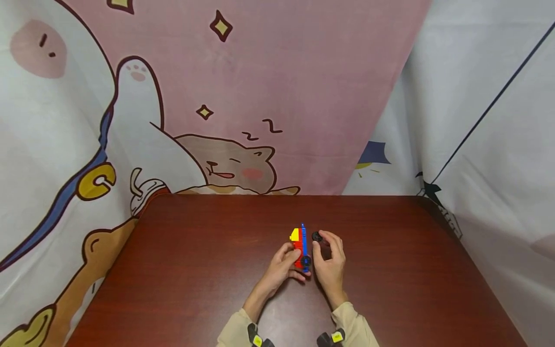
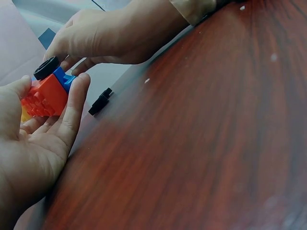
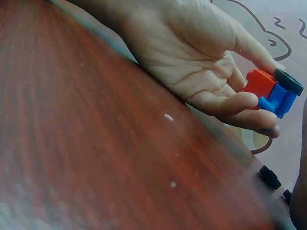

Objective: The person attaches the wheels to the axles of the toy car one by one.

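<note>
My left hand (image 1: 277, 270) grips a toy car of building bricks (image 1: 303, 241), thumb on its side. The car has a blue base, red bricks and a yellow brick (image 1: 295, 234). One black wheel (image 1: 305, 260) sits on the end nearest me; the left wrist view shows this wheel (image 2: 46, 68) beside the red brick (image 2: 48, 98). Just right of the car, my right hand (image 1: 330, 262) pinches another black wheel (image 1: 317, 236) between thumb and fingertips. In the right wrist view the left hand (image 3: 192, 62) holds the car, while only a dark strip of the right hand (image 3: 300, 167) shows.
Both hands are over a dark reddish-brown wooden table (image 1: 195, 289). A pink and white cloth printed with cartoon animals (image 1: 303, 96) hangs behind and to the left. White cloth (image 1: 498, 144) closes the right side. Each sleeve cuff carries a black strapped device (image 1: 331, 338).
</note>
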The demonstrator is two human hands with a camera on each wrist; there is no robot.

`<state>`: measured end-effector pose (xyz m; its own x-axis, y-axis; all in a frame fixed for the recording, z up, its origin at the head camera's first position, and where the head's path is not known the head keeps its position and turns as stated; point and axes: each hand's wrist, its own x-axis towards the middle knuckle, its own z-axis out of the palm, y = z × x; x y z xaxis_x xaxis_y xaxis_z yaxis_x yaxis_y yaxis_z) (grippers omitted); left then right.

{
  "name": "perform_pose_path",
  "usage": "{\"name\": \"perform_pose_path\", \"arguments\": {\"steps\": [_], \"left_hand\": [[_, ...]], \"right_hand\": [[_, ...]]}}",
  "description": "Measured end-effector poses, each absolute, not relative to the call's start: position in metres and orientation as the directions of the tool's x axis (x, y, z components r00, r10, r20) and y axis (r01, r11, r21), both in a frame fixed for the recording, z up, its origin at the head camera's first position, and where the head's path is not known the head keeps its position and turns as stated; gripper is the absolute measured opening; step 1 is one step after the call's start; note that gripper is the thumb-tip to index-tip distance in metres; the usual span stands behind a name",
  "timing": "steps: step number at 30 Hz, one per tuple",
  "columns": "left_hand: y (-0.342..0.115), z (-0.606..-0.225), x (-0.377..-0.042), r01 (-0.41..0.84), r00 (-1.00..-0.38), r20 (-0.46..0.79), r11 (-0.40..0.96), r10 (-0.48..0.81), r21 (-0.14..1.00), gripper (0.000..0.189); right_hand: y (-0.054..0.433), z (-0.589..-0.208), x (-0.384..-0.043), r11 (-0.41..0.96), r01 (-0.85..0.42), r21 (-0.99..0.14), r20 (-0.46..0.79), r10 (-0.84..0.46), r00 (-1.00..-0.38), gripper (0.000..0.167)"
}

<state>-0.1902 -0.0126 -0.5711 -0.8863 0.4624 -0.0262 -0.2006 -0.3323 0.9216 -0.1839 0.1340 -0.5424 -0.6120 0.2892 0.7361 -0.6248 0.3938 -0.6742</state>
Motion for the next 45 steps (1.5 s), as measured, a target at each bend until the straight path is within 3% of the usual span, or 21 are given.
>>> {"name": "perform_pose_path", "arguments": {"steps": [36, 45], "left_hand": [[-0.012, -0.570, -0.191, -0.216, -0.892, -0.060, -0.306, 0.447, 0.927, 0.033], [-0.012, -0.569, -0.191, -0.204, -0.897, -0.059, -0.294, 0.438, 0.934, 0.034]], "right_hand": [[0.121, -0.535, -0.181, 0.364, -0.677, -0.640, 0.768, 0.263, -0.584, 0.038], [0.123, -0.548, -0.190, 0.392, -0.695, -0.604, 0.795, 0.228, -0.562, 0.042]]}}
